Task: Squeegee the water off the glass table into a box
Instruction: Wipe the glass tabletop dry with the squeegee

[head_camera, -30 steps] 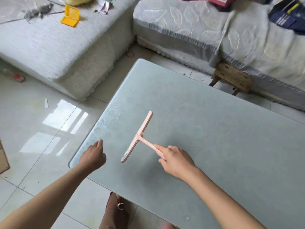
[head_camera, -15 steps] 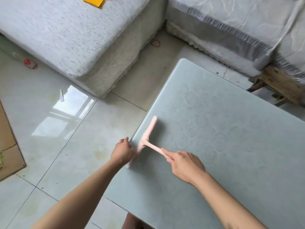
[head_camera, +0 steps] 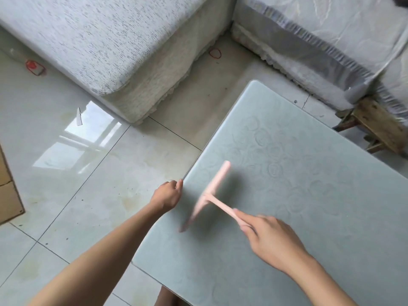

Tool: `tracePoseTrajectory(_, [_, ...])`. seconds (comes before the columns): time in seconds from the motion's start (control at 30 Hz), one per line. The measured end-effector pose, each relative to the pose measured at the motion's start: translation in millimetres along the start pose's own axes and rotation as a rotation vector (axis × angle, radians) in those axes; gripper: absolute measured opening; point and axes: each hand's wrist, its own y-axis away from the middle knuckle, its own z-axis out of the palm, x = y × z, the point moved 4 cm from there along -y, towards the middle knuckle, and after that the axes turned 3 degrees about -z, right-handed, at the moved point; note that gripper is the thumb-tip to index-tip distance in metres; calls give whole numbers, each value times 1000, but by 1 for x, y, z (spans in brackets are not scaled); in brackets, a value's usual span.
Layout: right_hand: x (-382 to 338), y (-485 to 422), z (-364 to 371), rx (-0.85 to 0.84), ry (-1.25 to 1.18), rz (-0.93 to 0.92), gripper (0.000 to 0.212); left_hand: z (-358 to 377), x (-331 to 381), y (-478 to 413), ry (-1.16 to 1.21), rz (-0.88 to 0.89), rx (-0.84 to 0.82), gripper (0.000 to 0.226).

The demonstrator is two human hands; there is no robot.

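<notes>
Pink plastic is what the right hand (head_camera: pixel 271 241) holds: its fingers are closed round the end of the handle of the squeegee (head_camera: pixel 212 193), and the forefinger seems to lie along the shaft, I think to press the blade down and steer it. The handle runs away from this hand toward the left edge of the table (head_camera: pixel 320 217), and the blade stands across it, almost parallel with that edge and near it. This suits a stroke that drives water to the side. The blade is blurred, so I judge that it is in motion, and I cannot tell if it touches the glass or is just above it. The left hand (head_camera: pixel 166 196) is at the same edge, beside the blade, with fingers curled. Whether they grip the rim or only lie against it I cannot tell; perhaps it steadies the body or waits where the water should fall. On the glass I see only a faint pattern of circles, no clear water. No box shows below that edge. Brown cardboard (head_camera: pixel 8 195) at the far left of the floor (head_camera: pixel 99 184) may be it, but it is well apart from the table. Beyond are a sofa (head_camera: pixel 99 40) and a wooden stool (head_camera: pixel 379 127).
</notes>
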Motion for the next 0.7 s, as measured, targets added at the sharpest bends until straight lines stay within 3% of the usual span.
tracePoseTrajectory(0.1, [-36,-45,-1,21,16,-99,41,-1,-1,-4,4,-5,-10,50])
tracePoseTrajectory(0.2, [-26,-63,-1,11,32,-79,42,-1,-3,-10,10,-25,-25,49])
tracePoseTrajectory(0.47, [64,-8,-8,-91,-11,106,41,2,18,-33,33,4,28,50])
tracePoseTrajectory(0.7, [37,-17,-35,15,46,18,41,-8,35,-38,189,79,116,43])
